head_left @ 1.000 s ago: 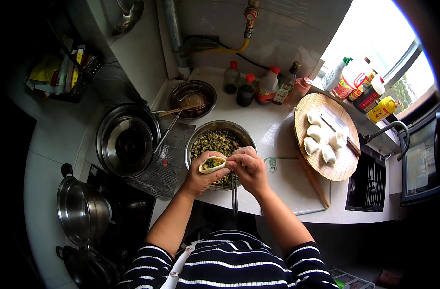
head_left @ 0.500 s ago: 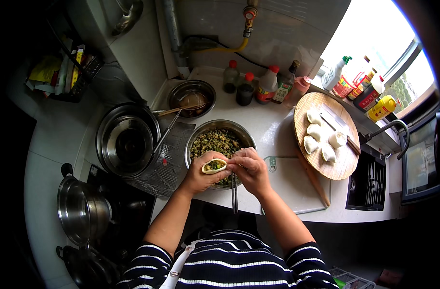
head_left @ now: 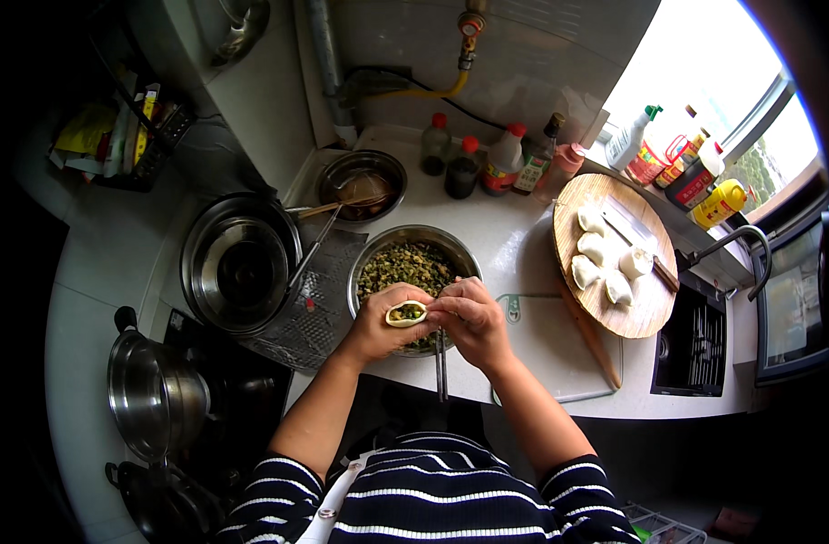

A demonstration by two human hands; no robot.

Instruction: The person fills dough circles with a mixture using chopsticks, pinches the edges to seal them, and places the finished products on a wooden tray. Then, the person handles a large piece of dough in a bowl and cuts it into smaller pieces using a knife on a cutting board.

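A partly folded dumpling (head_left: 405, 315) rests in my left hand (head_left: 384, 325), its near end gaping so that green and yellow filling shows. The fingers of my right hand (head_left: 470, 319) pinch the edge of its wrapper on the right side. Both hands hover over the near part of a steel bowl (head_left: 477, 272) of chopped green filling (head_left: 403, 269). Chopsticks (head_left: 441, 367) lean over the bowl's near rim, below my right hand. Several finished white dumplings (head_left: 594, 247) sit on a round wooden board (head_left: 654, 313) to the right, next to a cleaver (head_left: 629, 227).
A rolling pin (head_left: 596, 344) lies against the wooden board, over a pale cutting board (head_left: 559, 363). Sauce bottles (head_left: 503, 161) line the back. Left of the filling are a small pan (head_left: 398, 172), large nested bowls (head_left: 292, 240) and a pot (head_left: 151, 394) near the stove. A faucet (head_left: 736, 234) stands right.
Both hands stay over the bowl. The dumpling has shifted slightly right, and its opening looks smaller and rounder, with my right fingers still pinching its edge.
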